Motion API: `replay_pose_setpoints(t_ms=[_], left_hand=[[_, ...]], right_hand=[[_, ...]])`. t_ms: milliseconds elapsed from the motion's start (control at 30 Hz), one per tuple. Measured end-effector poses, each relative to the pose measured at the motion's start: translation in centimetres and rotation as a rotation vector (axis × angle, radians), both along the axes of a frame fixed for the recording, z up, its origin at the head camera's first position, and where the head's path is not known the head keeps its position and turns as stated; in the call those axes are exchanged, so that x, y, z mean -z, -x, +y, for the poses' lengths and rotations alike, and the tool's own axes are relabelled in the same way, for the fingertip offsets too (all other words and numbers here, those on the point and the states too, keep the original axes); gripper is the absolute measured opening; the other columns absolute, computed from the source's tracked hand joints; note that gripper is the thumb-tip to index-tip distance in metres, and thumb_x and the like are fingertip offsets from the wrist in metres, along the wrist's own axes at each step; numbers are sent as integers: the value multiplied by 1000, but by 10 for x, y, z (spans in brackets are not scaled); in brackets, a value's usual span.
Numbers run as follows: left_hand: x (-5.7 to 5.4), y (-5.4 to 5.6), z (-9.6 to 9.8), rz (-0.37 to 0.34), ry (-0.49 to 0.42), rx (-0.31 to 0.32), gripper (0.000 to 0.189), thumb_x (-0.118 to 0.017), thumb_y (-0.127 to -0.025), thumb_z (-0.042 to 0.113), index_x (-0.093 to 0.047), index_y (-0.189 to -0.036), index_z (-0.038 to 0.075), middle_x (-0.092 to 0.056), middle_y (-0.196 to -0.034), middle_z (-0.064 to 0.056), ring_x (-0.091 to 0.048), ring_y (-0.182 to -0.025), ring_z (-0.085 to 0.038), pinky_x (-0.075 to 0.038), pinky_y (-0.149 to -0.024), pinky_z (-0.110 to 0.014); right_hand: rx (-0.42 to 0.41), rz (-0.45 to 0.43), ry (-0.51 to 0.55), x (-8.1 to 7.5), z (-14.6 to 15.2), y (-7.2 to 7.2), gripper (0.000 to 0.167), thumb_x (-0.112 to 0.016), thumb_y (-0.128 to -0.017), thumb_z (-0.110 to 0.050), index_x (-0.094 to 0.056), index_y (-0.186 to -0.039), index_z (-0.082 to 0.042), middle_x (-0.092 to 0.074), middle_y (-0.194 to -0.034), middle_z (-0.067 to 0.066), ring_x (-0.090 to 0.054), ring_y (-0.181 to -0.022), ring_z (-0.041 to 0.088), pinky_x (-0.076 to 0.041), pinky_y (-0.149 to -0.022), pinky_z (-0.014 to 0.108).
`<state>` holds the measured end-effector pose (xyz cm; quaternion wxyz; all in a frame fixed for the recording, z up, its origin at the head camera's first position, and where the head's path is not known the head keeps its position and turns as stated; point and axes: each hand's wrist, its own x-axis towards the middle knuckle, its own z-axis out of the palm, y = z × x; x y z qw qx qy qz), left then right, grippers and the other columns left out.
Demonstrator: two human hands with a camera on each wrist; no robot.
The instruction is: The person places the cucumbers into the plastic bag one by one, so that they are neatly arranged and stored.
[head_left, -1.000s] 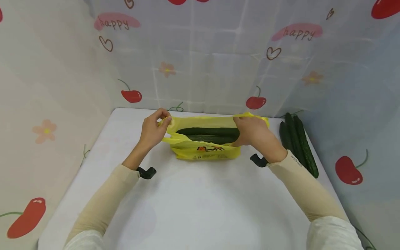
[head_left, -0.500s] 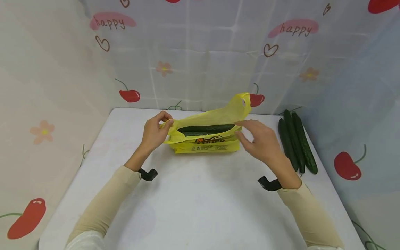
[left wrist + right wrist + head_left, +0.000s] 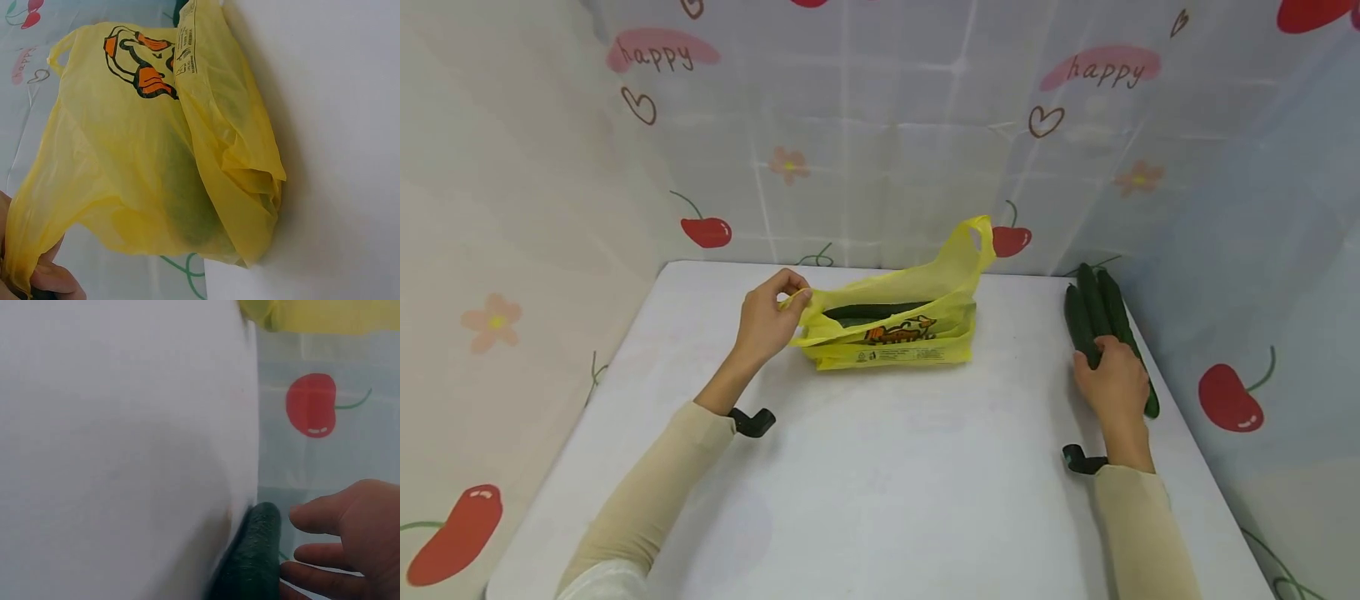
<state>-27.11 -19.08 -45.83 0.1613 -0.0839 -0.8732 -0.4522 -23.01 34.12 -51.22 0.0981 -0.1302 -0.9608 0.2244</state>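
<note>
A yellow plastic bag point(image 3: 895, 337) lies on the white table with its mouth toward the camera, and dark green cucumbers point(image 3: 880, 311) show inside it. My left hand point(image 3: 767, 321) pinches the bag's left handle between thumb and fingers; in the left wrist view the thin plastic point(image 3: 94, 187) stretches up to that grip. At the right side of the table, several loose cucumbers point(image 3: 1093, 304) lie side by side. Over them is my right hand point(image 3: 1116, 379), its fingers spread and loosely bent. In the right wrist view, the fingertips come close beside one cucumber point(image 3: 253, 556).
The bag's right handle point(image 3: 977, 237) stands up unheld against the printed back curtain point(image 3: 880, 125). The white tabletop point(image 3: 880, 467) stretches in front of both arms. Patterned sheets also hang along the left and right sides.
My right hand has left the bag's right side and moved right to the loose cucumbers. The bag's right handle, let go, now stands up. My left hand keeps its hold on the bag.
</note>
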Motion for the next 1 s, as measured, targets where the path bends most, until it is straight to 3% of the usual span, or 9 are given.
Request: replay_pose_setpoints(t_ms=[267,633,800,1000], left_hand=[[-3,3,-1,0,-9,-20,11,-67,-107,24,-71,-108,14,-75,-103,-9,-63,-86,-25,-43,-71,-36],[-3,7,-1,-19,-34,-27,11,-67,-107,24,-71,-107,14,-74,-100,-10,-62,-84,-26,-40,-76,-38],[-4,7,1,-19,-28,-15,8,-68,-107,24,-71,-107,16,-75,-99,-7,-59,-75,-24,-40,-69,-37],[-5,5,-2,-12,-17,-5,8,-67,-107,25,-70,-106,17,-75,-98,-7,-60,-78,-27,-40,-70,-37]], right_hand=[[37,-14,-14,11,-1,3,64,-69,-101,-20,-47,-153,10,-55,-141,45,-47,-129,67,-41,-106,79],[54,-98,-32,14,0,-1,64,-66,-103,-25,-47,-152,12,-54,-145,44,-49,-131,65,-44,-105,77],[57,-61,-14,16,2,-4,62,-63,-103,-25,-50,-150,12,-56,-142,45,-51,-128,65,-42,-108,76],[22,65,-10,16,4,-4,51,-63,-103,-14,-54,-145,12,-58,-138,45,-49,-128,63,-36,-114,72]])
